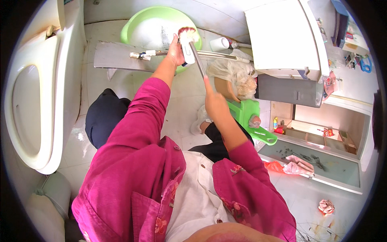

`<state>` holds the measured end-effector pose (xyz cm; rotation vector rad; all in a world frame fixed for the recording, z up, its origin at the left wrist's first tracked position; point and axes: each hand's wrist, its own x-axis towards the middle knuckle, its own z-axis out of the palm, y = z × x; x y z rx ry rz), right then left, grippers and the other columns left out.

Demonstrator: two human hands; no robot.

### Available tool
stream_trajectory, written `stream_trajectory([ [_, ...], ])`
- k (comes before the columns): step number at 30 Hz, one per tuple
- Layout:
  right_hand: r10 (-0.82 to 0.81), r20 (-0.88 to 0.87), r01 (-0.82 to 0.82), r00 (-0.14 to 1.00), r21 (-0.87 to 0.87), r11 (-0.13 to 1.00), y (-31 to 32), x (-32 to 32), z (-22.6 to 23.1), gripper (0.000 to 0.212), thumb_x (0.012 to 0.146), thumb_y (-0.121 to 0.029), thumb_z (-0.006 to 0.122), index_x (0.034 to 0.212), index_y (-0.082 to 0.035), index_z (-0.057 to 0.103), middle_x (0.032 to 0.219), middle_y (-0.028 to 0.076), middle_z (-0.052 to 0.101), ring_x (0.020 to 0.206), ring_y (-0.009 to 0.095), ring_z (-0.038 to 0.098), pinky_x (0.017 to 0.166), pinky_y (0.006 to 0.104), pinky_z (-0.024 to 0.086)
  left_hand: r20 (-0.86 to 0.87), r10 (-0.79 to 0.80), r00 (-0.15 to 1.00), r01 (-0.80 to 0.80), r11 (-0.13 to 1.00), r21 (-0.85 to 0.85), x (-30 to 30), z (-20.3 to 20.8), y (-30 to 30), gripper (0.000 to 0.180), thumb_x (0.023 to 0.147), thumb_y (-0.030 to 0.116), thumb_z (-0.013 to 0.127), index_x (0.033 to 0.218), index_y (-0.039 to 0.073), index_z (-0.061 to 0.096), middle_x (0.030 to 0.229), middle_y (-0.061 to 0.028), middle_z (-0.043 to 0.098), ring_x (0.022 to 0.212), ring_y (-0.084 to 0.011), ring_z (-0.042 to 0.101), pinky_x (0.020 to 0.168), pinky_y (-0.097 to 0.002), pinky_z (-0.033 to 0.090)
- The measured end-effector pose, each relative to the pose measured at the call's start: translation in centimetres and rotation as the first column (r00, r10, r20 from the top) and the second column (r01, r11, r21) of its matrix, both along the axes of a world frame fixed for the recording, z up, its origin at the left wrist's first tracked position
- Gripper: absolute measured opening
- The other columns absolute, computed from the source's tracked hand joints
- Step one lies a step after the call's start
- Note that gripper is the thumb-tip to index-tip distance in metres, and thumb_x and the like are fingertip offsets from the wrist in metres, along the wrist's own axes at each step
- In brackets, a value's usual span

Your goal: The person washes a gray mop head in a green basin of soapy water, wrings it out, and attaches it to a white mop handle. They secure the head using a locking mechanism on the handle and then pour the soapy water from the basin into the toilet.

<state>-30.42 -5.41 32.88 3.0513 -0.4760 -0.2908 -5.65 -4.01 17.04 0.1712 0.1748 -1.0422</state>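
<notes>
My right hand [216, 105] is closed round the metal handle of a brush [196, 57]. Its red and pale bristles rest on or just over the top of a white oblong part [187, 53] with a dark lower end. Around that part, my left hand [175, 53] is closed, thumb pointing up; I cannot tell what the part is. Behind both hands stands a round green basin [130, 25] holding whitish, foamy water. A flat grey panel [113, 56] lies across the basin's near side, and a long metal rail [217, 55] runs along there past my left hand.
At the left is a white toilet [48, 97]. To the right are a bin with a plastic bag [238, 76], a green plastic stool [246, 109] and a white cabinet [282, 36]. A white cup [219, 44] lies by the wall. A crumpled cloth [326, 207] is at lower right.
</notes>
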Motion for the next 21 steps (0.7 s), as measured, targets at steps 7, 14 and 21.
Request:
stream_trajectory([
  [7, -0.06, -0.013, 0.06, 0.998, -0.004, 0.998, -0.5, 0.8, -0.9, 0.069, 0.088, -0.005, 0.05, 0.152, -0.012, 0.025, 0.067, 0.028, 0.06, 0.062, 0.043, 0.062, 0.057, 0.0543, 0.048, 0.001, -0.053, 0.999, 0.053, 0.995, 0.087, 0.4, 0.1, 0.7, 0.099, 0.084, 0.083, 0.03, 0.151, 0.01, 0.027, 0.149, -0.0151, 0.04, 0.132, -0.0369, 0.044, 0.106, -0.0587, 0.034],
  [14, -0.107, -0.182, 0.111, 0.977, 0.011, 0.994, 3.3, -6.4, 5.0, 0.073, 0.085, -0.003, 0.051, 0.152, -0.012, 0.024, 0.062, 0.023, 0.057, 0.057, 0.042, 0.059, 0.055, 0.0525, 0.046, -0.023, -0.024, 0.999, 0.025, 0.999, 0.037, 0.9, -0.8, 1.1, 0.098, 0.085, 0.083, 0.03, 0.151, 0.01, 0.027, 0.153, -0.0138, 0.035, 0.138, -0.0368, 0.036, 0.111, -0.0569, 0.027],
  [21, -0.016, -0.016, 0.017, 1.0, 0.008, 1.0, -1.0, 1.6, -0.9, 0.075, 0.082, 0.001, 0.051, 0.152, -0.012, 0.026, 0.063, 0.024, 0.057, 0.057, 0.041, 0.059, 0.056, 0.0522, 0.046, -0.006, -0.05, 0.999, 0.05, 0.995, 0.081, 0.2, 0.0, -0.2, 0.09, 0.089, 0.078, 0.027, 0.14, 0.005, 0.043, 0.133, -0.0155, 0.053, 0.121, -0.0344, 0.052, 0.105, -0.0548, 0.038],
])
